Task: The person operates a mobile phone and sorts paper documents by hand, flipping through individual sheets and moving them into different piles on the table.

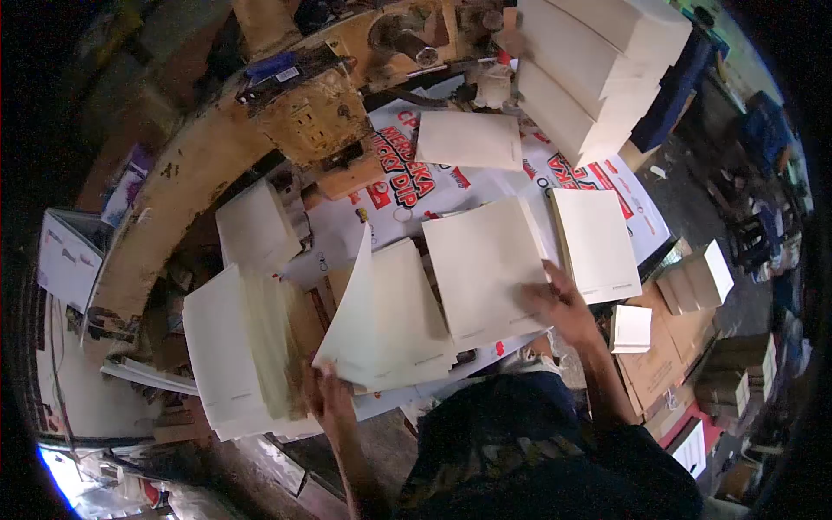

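Note:
My left hand [328, 394] is closed at the lower corner of a cream paper sheet [351, 316], which curls up from a stack of paper [403, 312] in the middle. Just left of that hand stands another stack [224, 347], its right-hand sheets fanned and blurred. My right hand [559, 305] lies over the right edge of a larger cream sheet stack [484, 269], slightly blurred, fingers apart. To its right is a separate stack of sheets [596, 245]. Small print runs along the lower edges of several sheets.
A printed banner [403, 186] covers the table under the paper. Tall blocks of paper [598, 69] rise at the back right, with a flat stack [470, 139] beside them. A wooden and metal fixture [312, 113] stands at the back left. Cardboard [663, 355] lies at right.

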Available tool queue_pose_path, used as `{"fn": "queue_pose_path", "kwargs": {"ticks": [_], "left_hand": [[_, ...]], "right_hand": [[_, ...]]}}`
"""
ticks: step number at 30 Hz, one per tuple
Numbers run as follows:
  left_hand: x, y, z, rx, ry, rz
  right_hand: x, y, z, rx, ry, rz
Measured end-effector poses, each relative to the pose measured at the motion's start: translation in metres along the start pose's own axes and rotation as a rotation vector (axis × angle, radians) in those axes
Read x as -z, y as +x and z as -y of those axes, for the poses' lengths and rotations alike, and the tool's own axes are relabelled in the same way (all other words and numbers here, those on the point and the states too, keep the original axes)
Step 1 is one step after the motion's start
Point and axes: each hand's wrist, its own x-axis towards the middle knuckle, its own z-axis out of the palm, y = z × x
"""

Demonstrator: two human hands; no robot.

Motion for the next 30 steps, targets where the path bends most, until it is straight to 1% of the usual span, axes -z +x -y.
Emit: {"fn": "queue_pose_path", "kwargs": {"ticks": [1,2,3,4,5,6,7,8,9,10,11,12,13,14,15,16,17,19,20,21,22,23,25,26,27,28,29,30], "left_hand": [[-0.002,-0.001,-0.002,0.006,-0.443,-0.013],[-0.004,-0.002,-0.005,0.007,-0.886,-0.029],[-0.006,0.002,-0.007,0.006,-0.880,-0.025],[-0.010,0.007,-0.010,0.028,-0.280,-0.032],[-0.016,0.015,-0.014,0.041,0.318,-0.036],[-0.020,0.020,-0.011,0.191,0.562,-0.134],[-0.024,0.025,-0.009,0.368,0.790,-0.199],[-0.013,0.021,0.015,0.193,0.849,-0.037],[-0.011,0.028,0.026,0.010,0.904,0.127],[-0.033,0.026,-0.033,-0.129,1.134,0.023],[-0.030,0.027,-0.060,0.104,1.025,0.176],[-0.034,0.020,-0.087,0.065,0.870,0.145],[-0.038,0.013,-0.104,0.039,0.717,0.120],[-0.036,0.012,-0.108,0.029,0.722,0.141],[-0.032,0.010,-0.109,-0.053,0.671,0.162],[-0.033,0.010,-0.110,-0.132,0.617,0.180],[-0.039,0.010,-0.111,-0.135,0.620,0.198],[-0.059,0.012,-0.113,-0.131,0.570,0.157],[-0.068,0.014,-0.113,-0.131,0.556,0.154],[-0.080,0.018,-0.108,-0.130,0.445,0.182],[-0.096,0.019,-0.110,-0.125,0.391,0.224],[-0.114,0.020,-0.113,-0.118,0.336,0.265],[-0.154,0.020,-0.124,-0.054,0.136,0.562],[-0.173,0.026,-0.101,-0.154,0.024,0.628],[-0.189,0.031,-0.082,-0.066,-0.060,0.662],[-0.209,0.033,-0.074,0.024,-0.141,0.686],[-0.234,0.032,-0.070,0.176,-0.289,0.575],[-0.259,0.041,-0.077,0.025,-0.082,0.765]], "right_hand": [[-0.006,0.003,-0.013,0.051,-0.039,0.011],[-0.017,0.002,-0.025,0.097,0.041,0.134],[-0.028,-0.001,-0.031,0.098,0.083,0.227],[-0.040,-0.005,-0.035,0.096,0.125,0.319],[-0.061,0.000,-0.041,0.067,0.036,0.359],[-0.082,0.004,-0.047,0.041,-0.054,0.402],[-0.100,0.020,-0.070,0.033,-0.234,0.414],[-0.113,0.021,-0.085,0.062,0.007,0.465],[-0.121,0.021,-0.091,0.098,0.130,0.478],[-0.129,0.021,-0.097,0.132,0.254,0.498],[-0.132,0.022,-0.098,0.280,0.182,0.530],[-0.131,0.025,-0.097,0.417,0.105,0.555],[-0.127,0.024,-0.091,0.428,0.112,0.531],[-0.121,0.021,-0.079,0.396,0.090,0.592],[-0.114,0.015,-0.065,0.360,0.068,0.654],[-0.107,0.006,-0.048,0.348,0.028,0.613],[-0.099,-0.002,-0.030,0.349,0.034,0.597],[-0.079,-0.009,-0.001,0.239,0.230,0.434],[-0.069,-0.006,0.003,0.241,0.242,0.407],[-0.056,-0.005,0.004,0.218,0.228,0.316],[-0.041,-0.006,0.006,0.192,0.216,0.218],[-0.024,-0.022,0.023,0.064,0.126,0.156],[-0.002,-0.032,0.012,0.075,0.388,0.207],[0.008,-0.046,0.022,0.107,0.352,0.114],[0.027,-0.036,-0.011,0.225,0.151,-0.051],[0.045,-0.056,0.005,0.153,0.101,-0.113],[0.069,-0.073,0.024,0.080,0.051,-0.170],[0.102,-0.079,0.011,0.191,-0.024,-0.382]]}}
